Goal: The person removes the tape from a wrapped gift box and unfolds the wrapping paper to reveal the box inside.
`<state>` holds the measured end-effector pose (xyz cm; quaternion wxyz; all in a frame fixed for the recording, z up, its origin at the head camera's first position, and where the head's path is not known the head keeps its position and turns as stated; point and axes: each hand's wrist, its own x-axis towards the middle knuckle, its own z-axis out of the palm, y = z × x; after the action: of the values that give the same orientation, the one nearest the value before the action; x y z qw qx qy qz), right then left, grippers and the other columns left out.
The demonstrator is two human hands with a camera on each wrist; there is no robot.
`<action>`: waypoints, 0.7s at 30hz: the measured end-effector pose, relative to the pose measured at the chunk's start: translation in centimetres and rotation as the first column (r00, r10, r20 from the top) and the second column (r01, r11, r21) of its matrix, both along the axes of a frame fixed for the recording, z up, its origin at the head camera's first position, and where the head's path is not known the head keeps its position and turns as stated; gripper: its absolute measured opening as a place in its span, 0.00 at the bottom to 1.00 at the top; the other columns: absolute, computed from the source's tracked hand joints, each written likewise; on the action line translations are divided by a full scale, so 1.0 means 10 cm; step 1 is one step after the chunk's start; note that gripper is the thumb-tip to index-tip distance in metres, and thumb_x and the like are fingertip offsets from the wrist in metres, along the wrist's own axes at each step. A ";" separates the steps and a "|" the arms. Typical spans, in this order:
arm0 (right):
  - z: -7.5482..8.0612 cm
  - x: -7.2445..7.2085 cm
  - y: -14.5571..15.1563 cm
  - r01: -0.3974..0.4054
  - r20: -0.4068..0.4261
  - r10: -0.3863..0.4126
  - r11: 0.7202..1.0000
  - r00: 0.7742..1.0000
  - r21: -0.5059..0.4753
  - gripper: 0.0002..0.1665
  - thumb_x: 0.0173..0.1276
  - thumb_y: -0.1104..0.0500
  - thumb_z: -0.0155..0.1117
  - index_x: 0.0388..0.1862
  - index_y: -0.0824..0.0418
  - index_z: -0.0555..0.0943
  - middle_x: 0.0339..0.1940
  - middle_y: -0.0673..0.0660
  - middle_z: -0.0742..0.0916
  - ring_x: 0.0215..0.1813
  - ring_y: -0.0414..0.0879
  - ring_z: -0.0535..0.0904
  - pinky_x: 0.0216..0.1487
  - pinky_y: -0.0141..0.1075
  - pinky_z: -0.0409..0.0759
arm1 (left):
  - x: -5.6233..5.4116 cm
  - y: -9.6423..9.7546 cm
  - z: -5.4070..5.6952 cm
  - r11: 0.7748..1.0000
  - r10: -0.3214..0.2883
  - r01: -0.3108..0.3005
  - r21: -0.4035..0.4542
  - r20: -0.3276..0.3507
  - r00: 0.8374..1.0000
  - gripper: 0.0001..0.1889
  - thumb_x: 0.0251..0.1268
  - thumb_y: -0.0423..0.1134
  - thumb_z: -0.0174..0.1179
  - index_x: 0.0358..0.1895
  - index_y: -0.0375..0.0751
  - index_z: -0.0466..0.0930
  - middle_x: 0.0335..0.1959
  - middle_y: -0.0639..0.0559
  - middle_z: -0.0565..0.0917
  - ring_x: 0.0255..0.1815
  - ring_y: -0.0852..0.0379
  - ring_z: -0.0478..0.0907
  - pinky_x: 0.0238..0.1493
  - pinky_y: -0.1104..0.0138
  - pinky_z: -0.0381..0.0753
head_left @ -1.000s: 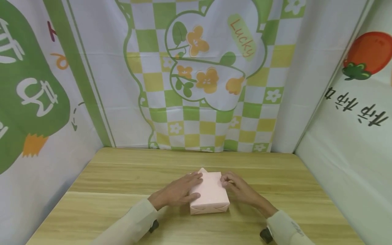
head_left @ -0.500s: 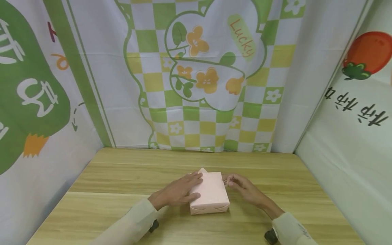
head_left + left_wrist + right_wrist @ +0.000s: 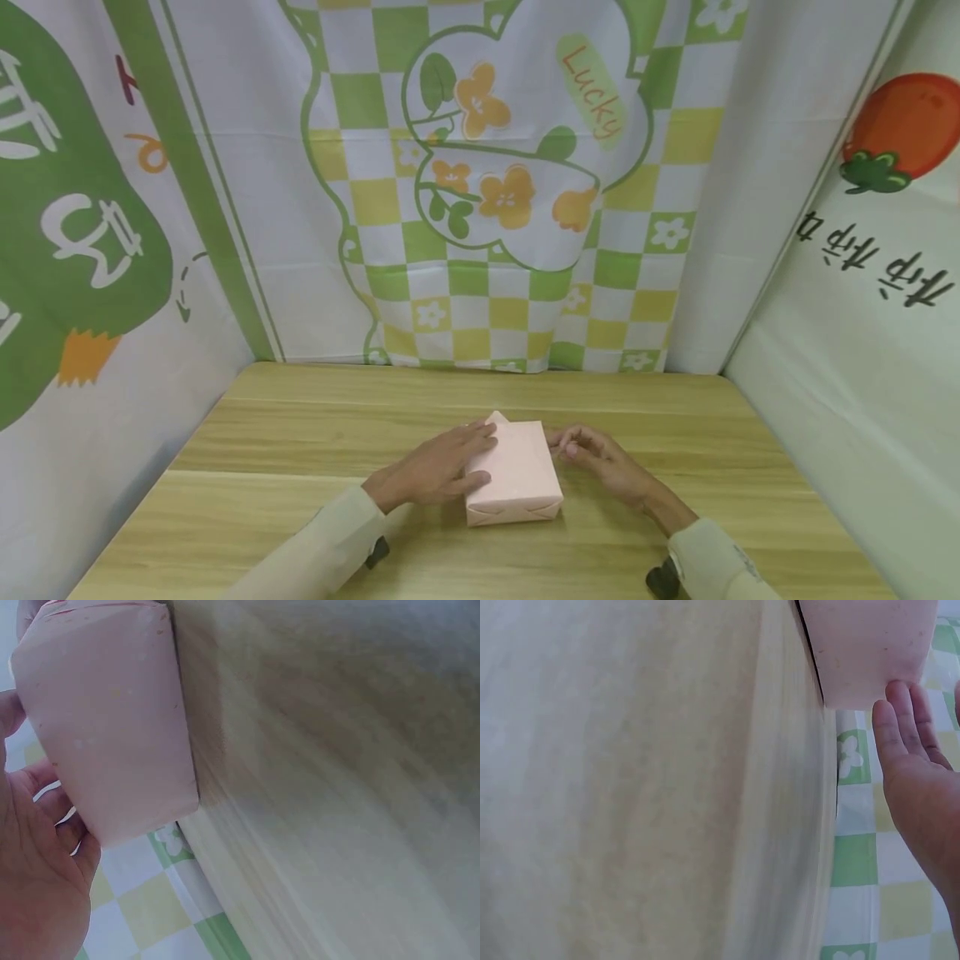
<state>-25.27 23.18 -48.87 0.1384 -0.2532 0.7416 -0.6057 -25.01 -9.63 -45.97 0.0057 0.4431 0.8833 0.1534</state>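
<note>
A pale pink, paper-covered box (image 3: 516, 467) with folded end flaps lies on the wooden table, a small pointed flap (image 3: 497, 417) sticking up at its far edge. My left hand (image 3: 438, 467) rests across the box's left side, fingers spread over its top and side. Just off the right edge, my right hand (image 3: 600, 462) holds thumb and forefinger together around what looks like a thin, pale strip (image 3: 556, 450), too fine to identify. In the right wrist view, the other fingers (image 3: 907, 724) reach nearly straight to the side of the box (image 3: 870, 652).
The wooden table (image 3: 315, 417) runs back to a hanging cloth (image 3: 525, 317) with green and yellow checks. Printed cloths also hang at the left (image 3: 82, 208) and right (image 3: 862, 350). Dark wrist devices (image 3: 378, 552) sit under both cuffs.
My right hand has shifted slightly right, off the box's right edge, and a thin strip shows between it and the box. The left hand and the box stay in place.
</note>
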 end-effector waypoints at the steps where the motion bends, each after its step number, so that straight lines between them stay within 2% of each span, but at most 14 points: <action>1: 0.00 0.00 0.01 0.025 -0.001 -0.025 1.000 1.000 -0.006 0.18 0.81 0.57 0.45 0.55 0.72 0.69 0.66 0.71 0.74 0.64 0.49 0.76 0.67 0.48 0.74 | 0.00 0.01 0.02 1.000 0.006 -0.006 -0.012 -0.020 1.000 0.27 0.77 0.48 0.44 0.72 0.35 0.65 0.77 0.40 0.61 0.78 0.43 0.58 0.77 0.52 0.60; 4: 0.01 0.01 0.00 0.156 -0.021 -0.156 0.988 0.988 -0.013 0.22 0.80 0.56 0.48 0.61 0.72 0.68 0.62 0.72 0.75 0.60 0.47 0.79 0.63 0.48 0.78 | 0.01 0.03 0.08 0.997 0.037 -0.044 -0.070 -0.093 0.995 0.26 0.73 0.46 0.47 0.69 0.37 0.69 0.76 0.39 0.63 0.74 0.42 0.64 0.73 0.53 0.66; 6: 0.04 0.05 -0.02 0.263 -0.040 -0.263 0.965 0.964 0.006 0.23 0.78 0.56 0.52 0.62 0.72 0.69 0.59 0.71 0.77 0.56 0.47 0.81 0.59 0.45 0.82 | 0.03 0.06 0.11 0.990 0.067 -0.085 -0.116 -0.148 0.987 0.28 0.69 0.50 0.51 0.67 0.39 0.71 0.75 0.41 0.66 0.70 0.42 0.69 0.69 0.55 0.71; 8: 0.09 0.10 -0.09 0.338 -0.059 -0.334 0.940 0.941 0.058 0.23 0.76 0.55 0.56 0.61 0.71 0.72 0.56 0.69 0.79 0.52 0.48 0.82 0.54 0.44 0.84 | 0.05 0.09 0.13 0.981 0.103 -0.130 -0.146 -0.181 0.978 0.30 0.67 0.55 0.54 0.66 0.41 0.72 0.71 0.46 0.72 0.63 0.45 0.74 0.62 0.58 0.76; 11: 0.17 0.19 -0.22 0.378 -0.092 -0.367 0.907 0.926 0.186 0.24 0.73 0.52 0.60 0.59 0.68 0.75 0.53 0.65 0.81 0.50 0.51 0.81 0.48 0.43 0.85 | 0.09 0.14 0.12 0.973 0.155 -0.187 -0.133 -0.221 0.963 0.31 0.65 0.62 0.56 0.62 0.44 0.73 0.59 0.51 0.81 0.49 0.51 0.75 0.47 0.63 0.78; 13: 0.20 0.23 -0.32 0.394 -0.108 -0.378 0.880 0.919 0.267 0.26 0.70 0.49 0.63 0.59 0.65 0.77 0.53 0.61 0.83 0.49 0.50 0.80 0.46 0.42 0.84 | 0.10 0.16 0.10 0.972 0.171 -0.206 -0.114 -0.258 0.951 0.28 0.64 0.64 0.56 0.56 0.46 0.74 0.51 0.54 0.83 0.43 0.55 0.73 0.42 0.66 0.74; 15: 0.22 0.25 -0.39 0.419 -0.115 -0.404 0.852 0.908 0.313 0.27 0.68 0.48 0.66 0.59 0.63 0.78 0.53 0.60 0.83 0.51 0.51 0.81 0.47 0.42 0.83 | 0.11 0.19 0.09 0.972 0.157 -0.203 -0.114 -0.323 0.933 0.25 0.66 0.62 0.55 0.54 0.47 0.75 0.49 0.54 0.82 0.42 0.55 0.74 0.42 0.66 0.74; 18: 0.22 0.22 -0.45 0.482 -0.115 -0.472 0.813 0.874 0.326 0.25 0.66 0.51 0.68 0.58 0.62 0.79 0.52 0.61 0.84 0.51 0.53 0.82 0.49 0.45 0.83 | 0.12 0.19 0.09 0.973 0.105 -0.179 -0.147 -0.406 0.908 0.20 0.69 0.56 0.52 0.56 0.50 0.77 0.52 0.53 0.81 0.47 0.54 0.76 0.47 0.63 0.77; 20: 0.20 0.18 -0.46 0.510 -0.112 -0.502 0.799 0.857 0.318 0.23 0.67 0.54 0.67 0.57 0.63 0.80 0.52 0.63 0.84 0.52 0.55 0.82 0.52 0.48 0.83 | 0.12 0.18 0.10 0.975 0.071 -0.151 -0.163 -0.412 0.908 0.20 0.70 0.53 0.51 0.60 0.52 0.77 0.53 0.51 0.81 0.51 0.53 0.76 0.50 0.61 0.78; 21: 0.20 0.16 -0.46 0.519 -0.112 -0.512 0.795 0.851 0.313 0.22 0.68 0.55 0.66 0.57 0.63 0.80 0.53 0.63 0.85 0.52 0.55 0.82 0.53 0.48 0.83 | 0.12 0.17 0.11 0.977 0.058 -0.134 -0.166 -0.395 0.917 0.20 0.70 0.53 0.51 0.61 0.53 0.77 0.54 0.51 0.80 0.52 0.53 0.76 0.52 0.60 0.78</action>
<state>-23.68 18.55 -46.91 0.0010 -0.0211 0.8747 -0.4841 -23.84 -7.89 -44.86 -0.1345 0.4181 0.8981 -0.0220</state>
